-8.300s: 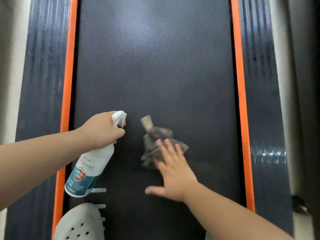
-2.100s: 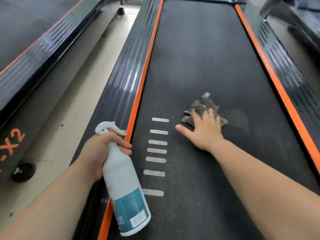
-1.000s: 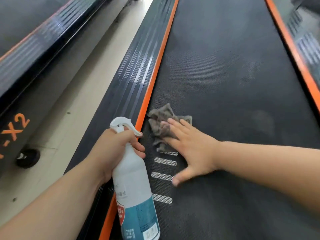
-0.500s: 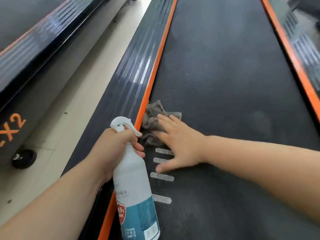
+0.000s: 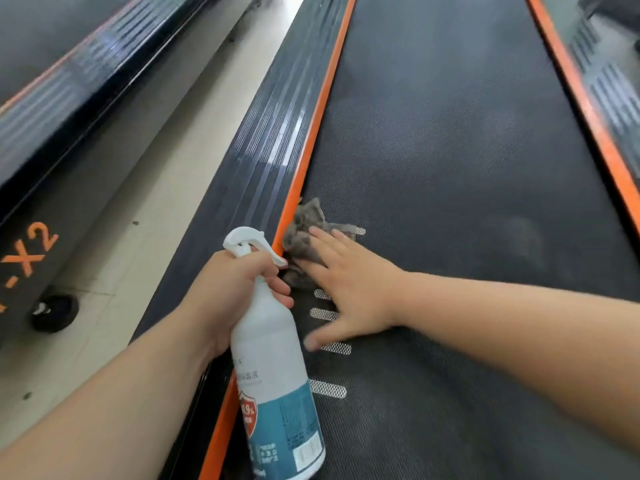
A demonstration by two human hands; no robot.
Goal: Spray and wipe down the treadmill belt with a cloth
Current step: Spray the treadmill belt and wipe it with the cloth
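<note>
Flatly, the right hand [image 5: 353, 289] pressed straight, spread fingers on the crumpled grey cloth [image 5: 304, 233], which lay on the woven black belt [image 5: 450, 150] hard against the orange strip [image 5: 322, 109]. Broad belt lay open rightward. The left hand [image 5: 228, 296] gripped the smooth white spray bottle [image 5: 273, 375] at its neck. Two seconds earlier the cloth sat mid-belt.

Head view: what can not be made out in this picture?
In the head view:
- Cloth: partly hidden under the right hand.
- Spray bottle: small label print too small to read; left hand covers its neck.
- Belt: far end cut off by top edge.
- Neighbouring machine's lettering: cut by left edge.
</note>
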